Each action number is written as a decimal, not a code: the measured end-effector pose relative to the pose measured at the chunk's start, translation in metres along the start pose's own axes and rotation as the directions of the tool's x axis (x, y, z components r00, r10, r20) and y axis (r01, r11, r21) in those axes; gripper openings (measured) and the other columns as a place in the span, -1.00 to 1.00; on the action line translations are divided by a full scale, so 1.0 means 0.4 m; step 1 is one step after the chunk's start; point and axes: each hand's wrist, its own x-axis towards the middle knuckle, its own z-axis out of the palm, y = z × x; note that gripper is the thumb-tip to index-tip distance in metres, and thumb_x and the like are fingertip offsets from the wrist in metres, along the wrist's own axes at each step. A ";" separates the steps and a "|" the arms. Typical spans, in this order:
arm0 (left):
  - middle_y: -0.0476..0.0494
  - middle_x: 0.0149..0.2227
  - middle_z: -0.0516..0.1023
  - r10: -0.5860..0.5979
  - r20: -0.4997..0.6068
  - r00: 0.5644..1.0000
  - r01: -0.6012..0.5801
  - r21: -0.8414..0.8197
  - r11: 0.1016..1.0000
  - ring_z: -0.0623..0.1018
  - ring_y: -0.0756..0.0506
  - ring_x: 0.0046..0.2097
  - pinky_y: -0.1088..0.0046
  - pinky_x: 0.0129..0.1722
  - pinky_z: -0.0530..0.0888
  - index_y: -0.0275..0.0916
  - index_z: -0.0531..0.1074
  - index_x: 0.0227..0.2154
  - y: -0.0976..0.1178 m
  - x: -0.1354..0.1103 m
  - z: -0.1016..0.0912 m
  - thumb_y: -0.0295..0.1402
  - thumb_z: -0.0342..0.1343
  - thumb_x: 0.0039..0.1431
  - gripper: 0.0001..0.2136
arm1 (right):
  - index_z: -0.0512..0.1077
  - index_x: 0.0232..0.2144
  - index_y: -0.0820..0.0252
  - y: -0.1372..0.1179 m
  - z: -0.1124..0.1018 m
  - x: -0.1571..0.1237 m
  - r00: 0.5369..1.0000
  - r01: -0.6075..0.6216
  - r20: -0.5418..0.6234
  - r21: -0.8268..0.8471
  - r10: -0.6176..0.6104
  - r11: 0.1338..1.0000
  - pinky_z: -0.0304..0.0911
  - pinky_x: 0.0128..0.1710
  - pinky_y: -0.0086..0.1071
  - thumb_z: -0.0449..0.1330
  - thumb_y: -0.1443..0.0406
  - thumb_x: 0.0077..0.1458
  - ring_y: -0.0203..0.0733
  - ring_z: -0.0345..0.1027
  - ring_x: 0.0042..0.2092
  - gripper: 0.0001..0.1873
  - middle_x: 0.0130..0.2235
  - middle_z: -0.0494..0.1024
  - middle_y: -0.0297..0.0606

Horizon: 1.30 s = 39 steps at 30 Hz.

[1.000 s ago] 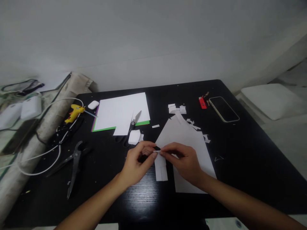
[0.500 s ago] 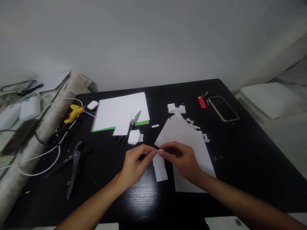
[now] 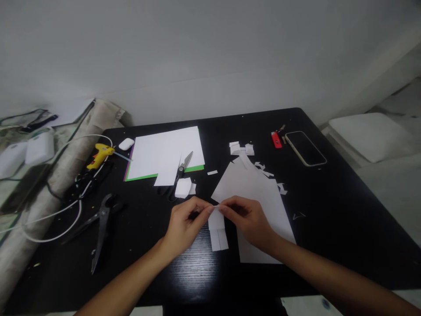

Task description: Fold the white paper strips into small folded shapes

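Between my two hands is a small piece of white paper [image 3: 216,206], seen nearly edge-on. My left hand [image 3: 189,224] pinches its left end between thumb and forefinger. At the other end, my right hand [image 3: 248,219] pinches it the same way. Just below the fingertips lies a folded white paper piece [image 3: 218,235] with a slit down its lower part; I cannot tell whether it joins the held piece. A large white sheet [image 3: 259,197] lies partly under my right hand. Beyond it sits a folded paper shape [image 3: 242,150], with paper scraps [image 3: 263,169] along the sheet's right edge.
Scissors [image 3: 186,162] rest on a paper stack [image 3: 161,149], beside a small folded paper [image 3: 184,188]. On the left are a yellow glue gun [image 3: 101,156], pliers [image 3: 103,215], a white cable [image 3: 80,215] and a white case [image 3: 126,144]. A red lighter [image 3: 276,139] and phone [image 3: 305,148] lie right.
My right fingertips have shifted slightly, and less of the held paper shows between them. The folded piece below has swung a little to the left. Both hands keep their pinch.
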 end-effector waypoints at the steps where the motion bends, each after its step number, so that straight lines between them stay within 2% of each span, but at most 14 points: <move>1: 0.01 -0.46 0.56 -0.011 -0.006 1.000 0.011 -0.009 1.000 0.50 0.04 -0.45 0.57 -0.44 0.42 -0.24 0.53 -0.35 -0.002 0.000 0.001 -0.37 0.18 0.30 -0.89 | 0.60 -0.36 0.13 0.001 0.001 -0.001 1.000 -0.006 0.005 0.000 0.006 1.000 0.37 -0.33 -0.37 0.36 0.17 0.12 -0.22 0.46 -0.35 -0.84 -0.40 0.61 -0.31; 5: 0.05 -0.53 0.48 -0.047 -0.016 0.999 0.047 -0.035 0.998 0.42 0.06 -0.51 0.59 -0.50 0.36 -0.25 0.50 -0.36 -0.010 -0.002 0.004 -0.35 0.17 0.31 -0.87 | 0.57 -0.40 0.16 0.001 0.004 -0.002 0.999 -0.041 0.017 0.012 0.041 0.999 0.34 -0.37 -0.40 0.38 0.17 0.09 -0.25 0.42 -0.39 -0.82 -0.43 0.56 -0.34; 10: 0.02 -0.51 0.49 -0.033 -0.012 0.999 0.033 -0.025 0.999 0.44 0.05 -0.48 0.57 -0.47 0.39 -0.26 0.48 -0.39 -0.009 -0.001 0.006 -0.35 0.16 0.30 -0.85 | 0.57 -0.40 0.16 0.000 0.006 -0.001 0.999 -0.033 0.011 0.032 0.033 0.999 0.34 -0.38 -0.40 0.33 0.16 0.15 -0.25 0.42 -0.39 -0.81 -0.43 0.57 -0.33; 20: 0.00 -0.49 0.49 -0.021 0.019 1.000 0.022 -0.005 1.000 0.45 0.03 -0.46 0.54 -0.44 0.40 -0.25 0.49 -0.38 -0.009 0.006 -0.005 -0.34 0.16 0.30 -0.85 | 0.58 -0.36 0.12 0.006 0.002 -0.002 0.998 0.054 0.015 -0.133 -0.053 0.990 0.37 -0.37 -0.37 0.29 0.16 0.20 -0.22 0.45 -0.38 -0.82 -0.41 0.60 -0.33; 29: -0.02 -0.46 0.56 0.004 0.009 1.000 -0.004 0.033 0.999 0.51 0.02 -0.44 0.55 -0.42 0.44 -0.24 0.53 -0.35 -0.010 0.004 -0.005 -0.35 0.18 0.30 -0.88 | 0.59 -0.34 0.12 0.013 0.004 -0.001 1.000 -0.011 -0.002 -0.045 0.011 0.999 0.39 -0.34 -0.38 0.32 0.15 0.17 -0.21 0.48 -0.35 -0.83 -0.39 0.62 -0.32; 34: -0.04 -0.45 0.57 0.004 0.016 1.000 -0.004 0.053 0.999 0.51 0.01 -0.44 0.53 -0.42 0.44 -0.24 0.53 -0.35 -0.009 0.002 -0.004 -0.33 0.18 0.31 -0.86 | 0.59 -0.34 0.13 0.008 0.005 0.003 1.000 -0.009 -0.003 0.006 0.009 1.000 0.41 -0.33 -0.39 0.32 0.15 0.17 -0.21 0.49 -0.34 -0.82 -0.38 0.62 -0.31; 39: -0.03 -0.45 0.56 0.005 0.035 0.999 -0.007 0.058 0.998 0.52 0.00 -0.44 0.52 -0.41 0.45 -0.23 0.54 -0.32 -0.009 -0.001 -0.003 -0.33 0.16 0.32 -0.87 | 0.60 -0.32 0.12 0.003 0.004 0.004 1.000 0.015 -0.009 -0.010 -0.015 1.000 0.45 -0.31 -0.37 0.31 0.14 0.18 -0.19 0.52 -0.32 -0.82 -0.37 0.64 -0.30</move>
